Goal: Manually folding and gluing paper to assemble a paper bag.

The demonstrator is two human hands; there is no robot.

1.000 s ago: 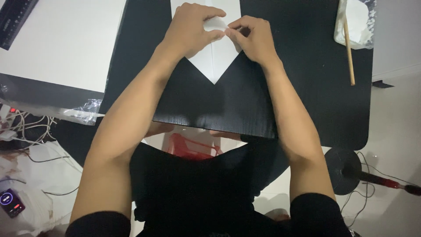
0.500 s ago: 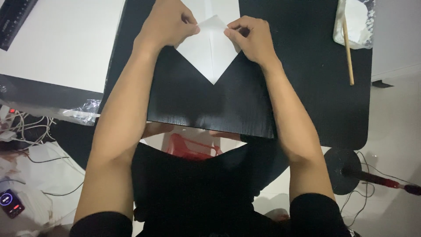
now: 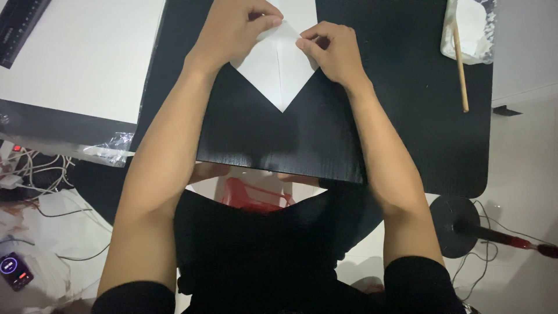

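A white sheet of paper (image 3: 279, 72), folded so its near end comes to a point, lies on a black board (image 3: 279, 139) on the dark table. My left hand (image 3: 235, 26) pinches the paper's upper left part between thumb and fingers. My right hand (image 3: 331, 52) pinches a fold on the right side, close beside the left. A crease runs down the middle of the paper to its tip. The paper's far end is cut off by the top of the frame.
A large white sheet (image 3: 81, 55) with a black ruler (image 3: 20, 20) lies at the left. A wooden stick (image 3: 460, 64) rests by a white tray (image 3: 471, 29) at the top right. Cables (image 3: 29, 168) and a round black stand base (image 3: 456, 224) are on the floor.
Both hands have shifted on the paper: the left hand moved left then back to the middle, and the fingertips now meet near the centre crease. The paper's point reaches lower.
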